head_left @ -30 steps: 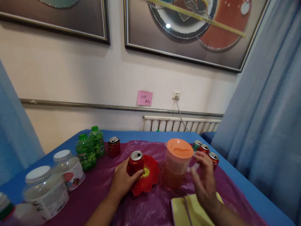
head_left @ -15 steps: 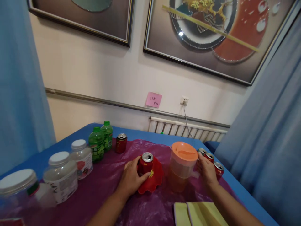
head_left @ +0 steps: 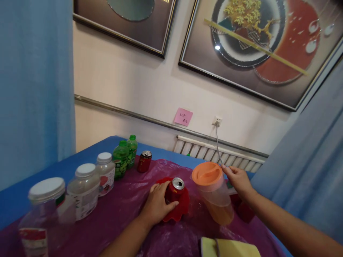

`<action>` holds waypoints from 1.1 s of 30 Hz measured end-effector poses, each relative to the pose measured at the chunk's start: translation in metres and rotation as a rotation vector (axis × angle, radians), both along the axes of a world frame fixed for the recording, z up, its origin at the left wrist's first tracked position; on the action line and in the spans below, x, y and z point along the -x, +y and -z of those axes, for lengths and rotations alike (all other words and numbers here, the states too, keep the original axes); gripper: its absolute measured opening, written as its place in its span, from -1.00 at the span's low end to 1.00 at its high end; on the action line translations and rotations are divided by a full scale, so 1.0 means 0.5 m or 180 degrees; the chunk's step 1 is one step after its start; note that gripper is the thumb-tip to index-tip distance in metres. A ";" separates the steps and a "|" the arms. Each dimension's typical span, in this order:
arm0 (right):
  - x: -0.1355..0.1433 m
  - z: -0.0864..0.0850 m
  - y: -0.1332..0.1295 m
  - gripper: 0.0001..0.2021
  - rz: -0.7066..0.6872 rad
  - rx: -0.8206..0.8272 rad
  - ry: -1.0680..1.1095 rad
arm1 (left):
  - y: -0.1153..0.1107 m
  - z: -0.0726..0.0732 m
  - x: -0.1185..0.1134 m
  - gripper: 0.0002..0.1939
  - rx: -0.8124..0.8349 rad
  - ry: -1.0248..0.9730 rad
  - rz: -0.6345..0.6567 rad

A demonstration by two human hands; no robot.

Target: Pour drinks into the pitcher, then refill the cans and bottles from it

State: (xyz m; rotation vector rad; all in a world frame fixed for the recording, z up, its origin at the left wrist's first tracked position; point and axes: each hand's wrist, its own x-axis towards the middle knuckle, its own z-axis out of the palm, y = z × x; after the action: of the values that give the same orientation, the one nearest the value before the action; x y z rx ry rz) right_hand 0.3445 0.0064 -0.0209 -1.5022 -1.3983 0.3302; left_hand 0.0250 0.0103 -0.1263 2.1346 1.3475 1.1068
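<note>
My left hand (head_left: 158,203) is wrapped around a red can (head_left: 174,190) with an opened silver top. That can stands on a red scalloped plate (head_left: 181,207). To the right, a clear plastic pitcher (head_left: 215,196) with an orange lid leans to the left, its top towards the can. Amber liquid shows in its lower part. My right hand (head_left: 239,180) is closed at the pitcher's upper right side; the handle is mostly hidden. No stream of liquid is visible between pitcher and can.
Jars with white lids (head_left: 84,192), green bottles (head_left: 120,160) and another red can (head_left: 144,161) line the left. Red cans (head_left: 245,210) are partly hidden behind my right arm. A yellow cloth (head_left: 230,248) lies in front, on the purple plastic sheet (head_left: 128,217).
The pitcher has gone from roughly upright to tilted left, and my right hand has risen with it. My left hand stays on the can. The view has shifted slightly.
</note>
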 end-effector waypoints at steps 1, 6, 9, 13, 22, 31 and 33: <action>0.004 -0.008 0.001 -0.41 -0.0022 0.0012 -0.0049 | 0.000 0.002 0.000 -0.32 0.0002 -0.0007 -0.0014; 0.025 -0.041 0.006 -0.39 -0.0111 -0.0002 -0.0389 | 0.001 0.011 -0.001 -0.30 0.0043 -0.0035 -0.0091; 0.035 -0.055 0.010 -0.39 -0.0165 0.0020 -0.0582 | 0.001 0.012 0.000 -0.30 0.0085 -0.0017 -0.0046; 0.046 -0.061 0.016 -0.38 -0.0228 -0.0023 -0.0764 | -0.001 0.012 0.000 -0.28 0.0107 -0.0020 -0.0063; 0.060 -0.047 0.029 -0.40 -0.0307 -0.0077 -0.0913 | -0.009 0.009 -0.001 -0.25 0.0166 -0.0014 -0.0032; 0.056 -0.040 0.035 -0.42 -0.0333 0.0026 -0.1037 | -0.012 0.004 -0.001 -0.27 0.0206 -0.0050 0.0057; 0.056 -0.042 0.036 -0.42 -0.0350 0.0059 -0.1060 | -0.012 0.005 -0.001 -0.27 0.0223 -0.0063 0.0065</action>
State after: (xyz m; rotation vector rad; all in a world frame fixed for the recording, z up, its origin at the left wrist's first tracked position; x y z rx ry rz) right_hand 0.3167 0.0246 -0.0002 -1.5482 -1.7481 0.1646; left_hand 0.0254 0.0045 -0.1286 2.0774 1.3331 1.0544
